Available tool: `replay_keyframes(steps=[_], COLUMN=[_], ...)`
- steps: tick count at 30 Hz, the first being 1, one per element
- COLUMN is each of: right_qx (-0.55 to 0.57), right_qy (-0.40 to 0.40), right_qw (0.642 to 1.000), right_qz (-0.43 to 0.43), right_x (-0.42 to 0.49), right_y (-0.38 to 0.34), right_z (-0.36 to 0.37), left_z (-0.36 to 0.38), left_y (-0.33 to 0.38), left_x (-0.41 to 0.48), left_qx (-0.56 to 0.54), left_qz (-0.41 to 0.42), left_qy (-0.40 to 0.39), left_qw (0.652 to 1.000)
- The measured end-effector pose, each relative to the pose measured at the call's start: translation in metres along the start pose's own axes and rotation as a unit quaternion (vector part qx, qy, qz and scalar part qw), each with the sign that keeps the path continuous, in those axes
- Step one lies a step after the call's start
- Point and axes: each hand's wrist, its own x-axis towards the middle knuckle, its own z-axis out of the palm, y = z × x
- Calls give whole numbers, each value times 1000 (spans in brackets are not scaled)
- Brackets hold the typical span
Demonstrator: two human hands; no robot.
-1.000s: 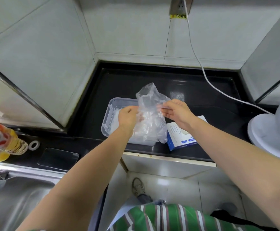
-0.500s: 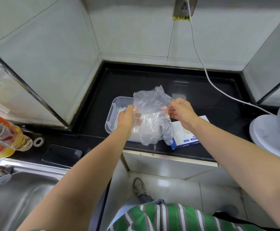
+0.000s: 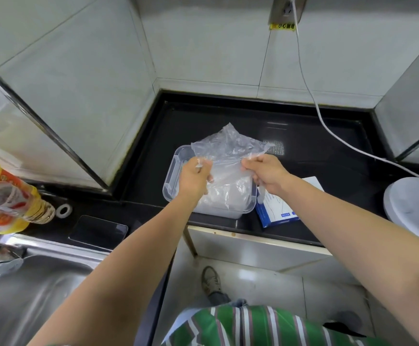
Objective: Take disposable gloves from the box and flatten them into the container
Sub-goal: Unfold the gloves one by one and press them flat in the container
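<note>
A clear, crinkled disposable glove (image 3: 228, 151) is stretched between both hands above the clear plastic container (image 3: 172, 181). My left hand (image 3: 195, 176) pinches its left edge and my right hand (image 3: 266, 171) pinches its right edge. More clear gloves lie flat inside the container, seen through the held one. The blue and white glove box (image 3: 278, 211) lies on the black counter right of the container, partly hidden by my right forearm.
A white cable (image 3: 310, 96) runs from the wall socket across the counter to a white appliance base (image 3: 410, 203) at right. A phone (image 3: 98, 232), a tape ring (image 3: 63, 210) and an oil bottle (image 3: 8, 201) sit left, beside the steel sink (image 3: 28, 290).
The glove has been pulled out wider and flatter between my hands, which moved apart. It hung bunched and more upright a second ago.
</note>
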Motion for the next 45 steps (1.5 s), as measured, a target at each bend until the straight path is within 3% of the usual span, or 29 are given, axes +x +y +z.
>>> replay_keyframes(steps=[5, 9, 14, 18, 21, 23, 25, 26, 28, 30, 33, 35, 37, 40, 43, 45], right_qx=[-44, -91, -111, -171, -221, -245, -318, -326, -320, -369, -491, -525, -529, -533, -530, -542], right_qy=[-28, -147, -198, -205, -114, -6, 103, 120, 48, -57, -121, -139, -155, -173, -189, -196], right_qw=[998, 985, 974, 963, 968, 964, 910, 886, 882, 878, 837, 823, 822, 819, 820, 811], right_qz=[-24, 4, 22, 33, -14, -101, -246, -307, -342, -301, -209, -164, -140, -127, -106, -98], right_x=[12, 25, 37, 45, 49, 56, 59, 57, 49, 43, 46, 47, 48, 52, 55, 55], right_y=[-7, -12, -20, -24, -25, -22, -18, -18, -16, -6, 20, 31, 37, 43, 49, 52], right_z=[-6, -8, -2, -6, -4, 2, 10, 15, 29, 43, 56, 61, 64, 71, 75, 75], left_z=[-22, -28, -26, -24, -23, -19, -14, -13, -12, -11, -10, -9, -6, 4, 14, 12], left_y=[-6, 7, 9, -5, -14, -18, -21, -23, -23, -22, -21, -24, -22, -13, -24, -38], left_x=[13, 21, 34, 52, 62, 63, 59, 57, 53, 51, 49, 49, 49, 51, 56, 62], left_qx=[1, -26, -12, 57, 275, 346, 394, 405, 410, 429, 447, 497, 534, 554, 557, 555], left_qz=[-18, 41, -139, -77, -13, -1, 17, 26, 43, 56, 67, 128, 245, 305, 142, 27], left_qy=[81, -20, -123, -21, 18, 32, 38, 42, 52, 50, 57, 91, 116, -21, -157, -211], left_qw=[997, 999, 983, 995, 961, 938, 918, 913, 910, 900, 890, 853, 801, 774, 803, 804])
